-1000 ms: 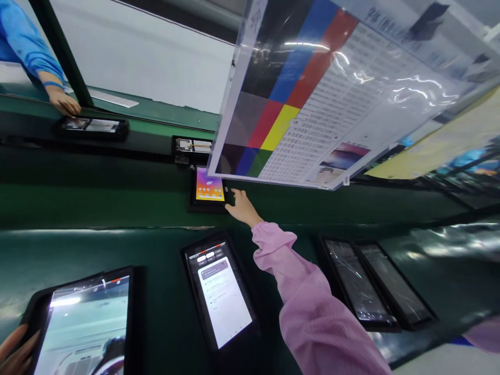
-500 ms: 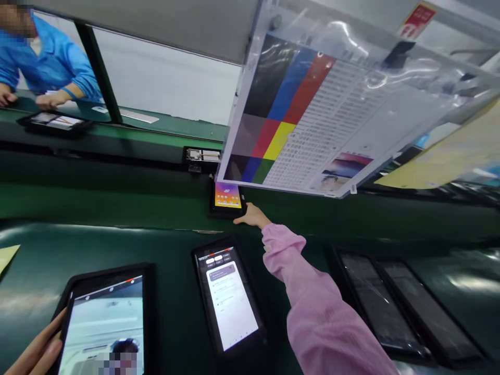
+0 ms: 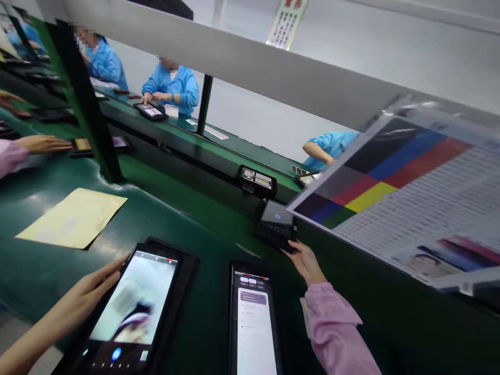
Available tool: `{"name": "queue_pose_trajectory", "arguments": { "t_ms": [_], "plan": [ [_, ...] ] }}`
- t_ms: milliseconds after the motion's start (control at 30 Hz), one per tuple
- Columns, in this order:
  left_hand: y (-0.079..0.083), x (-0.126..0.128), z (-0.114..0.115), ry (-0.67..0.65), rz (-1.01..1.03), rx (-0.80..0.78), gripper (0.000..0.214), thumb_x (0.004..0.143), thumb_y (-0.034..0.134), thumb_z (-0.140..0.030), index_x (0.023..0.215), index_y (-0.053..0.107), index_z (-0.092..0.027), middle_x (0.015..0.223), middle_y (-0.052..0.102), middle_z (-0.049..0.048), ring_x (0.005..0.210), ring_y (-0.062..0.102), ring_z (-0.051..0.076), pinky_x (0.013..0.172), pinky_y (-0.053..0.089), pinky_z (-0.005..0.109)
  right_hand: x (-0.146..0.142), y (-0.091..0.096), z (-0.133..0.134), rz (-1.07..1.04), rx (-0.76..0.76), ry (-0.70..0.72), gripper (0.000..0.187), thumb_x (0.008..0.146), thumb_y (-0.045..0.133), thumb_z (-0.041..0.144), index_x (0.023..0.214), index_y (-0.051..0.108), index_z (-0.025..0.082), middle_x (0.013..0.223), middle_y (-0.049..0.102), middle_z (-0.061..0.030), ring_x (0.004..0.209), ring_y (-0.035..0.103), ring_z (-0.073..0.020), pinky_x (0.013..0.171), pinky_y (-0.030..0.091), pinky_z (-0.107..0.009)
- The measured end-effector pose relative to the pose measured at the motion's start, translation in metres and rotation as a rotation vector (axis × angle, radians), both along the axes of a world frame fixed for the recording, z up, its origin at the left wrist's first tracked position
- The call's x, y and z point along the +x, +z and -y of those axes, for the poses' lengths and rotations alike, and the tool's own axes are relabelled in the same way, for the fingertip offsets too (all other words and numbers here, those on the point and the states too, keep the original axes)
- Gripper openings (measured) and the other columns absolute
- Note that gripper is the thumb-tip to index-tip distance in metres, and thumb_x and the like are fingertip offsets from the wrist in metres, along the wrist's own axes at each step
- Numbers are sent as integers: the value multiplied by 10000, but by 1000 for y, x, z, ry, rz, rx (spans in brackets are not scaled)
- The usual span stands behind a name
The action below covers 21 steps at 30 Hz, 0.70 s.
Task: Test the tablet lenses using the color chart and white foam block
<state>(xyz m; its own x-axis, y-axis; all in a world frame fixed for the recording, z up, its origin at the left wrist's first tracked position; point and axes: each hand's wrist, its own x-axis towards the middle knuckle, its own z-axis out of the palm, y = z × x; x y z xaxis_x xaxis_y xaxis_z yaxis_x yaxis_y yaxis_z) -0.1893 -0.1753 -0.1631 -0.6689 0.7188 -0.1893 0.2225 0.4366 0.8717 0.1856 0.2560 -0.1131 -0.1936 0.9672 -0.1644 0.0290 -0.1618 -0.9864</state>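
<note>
My left hand (image 3: 94, 289) is closed round the left edge of a tablet (image 3: 135, 299) whose screen shows a camera picture. Beneath that tablet a black tray (image 3: 188, 271) shows along its right side. At the far strip of the bench, my right hand (image 3: 303, 260) grips the near right corner of another tablet (image 3: 276, 216). Its screen is dark with a small bluish mark, and a black tray seems to lie under it. Between my hands lies a third tablet (image 3: 253, 325), lit with a mostly white menu page.
A clear-covered colour chart (image 3: 371, 182) hangs over the right side. Yellow paper (image 3: 74, 219) lies at left, near a green post (image 3: 84, 104). An opened device (image 3: 257, 178) sits in a tray beyond. Co-workers in blue (image 3: 172, 86) sit opposite; another person's hand (image 3: 42, 143) is at far left.
My view has swung left, bringing in the yellow paper and more people. The far tablet's screen went from a bright home page to dark. My left hand now shows more fully round its tablet.
</note>
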Motion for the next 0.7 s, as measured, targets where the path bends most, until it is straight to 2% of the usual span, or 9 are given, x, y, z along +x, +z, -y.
{"name": "queue_pose_trajectory", "arguments": {
  "t_ms": [100,200,267,333,400,500,567,633,700],
  "plan": [
    [9,2,7,-25,-43,36,564,974,532,-550,1345,696,-157,1388,700,81,1350,609,307,1196,404,349,3,10,19,-14,-10,14,272,574,803,229,832,718,244,963,801,-43,995,767,-306,932,663,-496],
    [4,3,38,12,-125,-60,511,952,519,-541,1316,690,-225,1290,713,63,1269,652,301,1173,425,372,14,22,54,10,-27,43,383,572,858,281,943,762,278,1175,790,-48,1180,722,-346,1055,606,-526],
    [-7,9,67,6,-57,-208,476,903,559,-611,1203,711,-275,1202,753,39,1165,704,318,1060,519,383,28,28,86,42,-51,72,482,591,884,306,1060,773,322,1300,753,-45,1299,663,-357,1144,540,-530],
    [-19,20,94,-2,70,-328,474,853,609,-676,1127,704,-301,1066,785,15,979,755,326,876,593,377,45,31,122,65,-101,87,573,623,893,330,1178,755,361,1384,710,-48,1377,605,-361,1204,478,-535],
    [-26,35,112,36,199,-322,554,785,687,-710,1165,664,-307,1022,783,14,863,761,324,777,610,371,64,28,160,88,-176,51,631,642,903,356,1245,727,408,1458,659,-42,1408,570,-376,1213,456,-572],
    [-25,51,120,117,380,-182,741,683,791,-720,1262,606,-297,1190,756,55,944,755,327,839,619,357,87,20,211,130,-257,17,676,621,931,394,1257,712,458,1509,614,-26,1454,509,-394,1232,404,-620],
    [-22,52,120,146,457,-144,828,671,807,-723,1344,571,-303,1225,747,58,1048,733,328,874,610,339,92,16,240,138,-292,67,690,646,929,420,1292,689,465,1501,622,-33,1460,504,-392,1247,368,-632],
    [-21,47,123,124,493,-147,867,697,796,-719,1427,547,-322,1146,766,24,1059,712,313,820,604,321,86,16,263,120,-325,159,702,709,903,429,1361,645,444,1490,632,-56,1436,534,-393,1241,363,-649],
    [-22,41,130,46,528,-151,826,710,796,-710,1415,612,-320,1017,775,-8,916,695,283,704,582,313,73,17,279,73,-345,256,715,755,880,421,1416,606,394,1477,642,-86,1402,572,-397,1224,377,-657]
  ]
}}
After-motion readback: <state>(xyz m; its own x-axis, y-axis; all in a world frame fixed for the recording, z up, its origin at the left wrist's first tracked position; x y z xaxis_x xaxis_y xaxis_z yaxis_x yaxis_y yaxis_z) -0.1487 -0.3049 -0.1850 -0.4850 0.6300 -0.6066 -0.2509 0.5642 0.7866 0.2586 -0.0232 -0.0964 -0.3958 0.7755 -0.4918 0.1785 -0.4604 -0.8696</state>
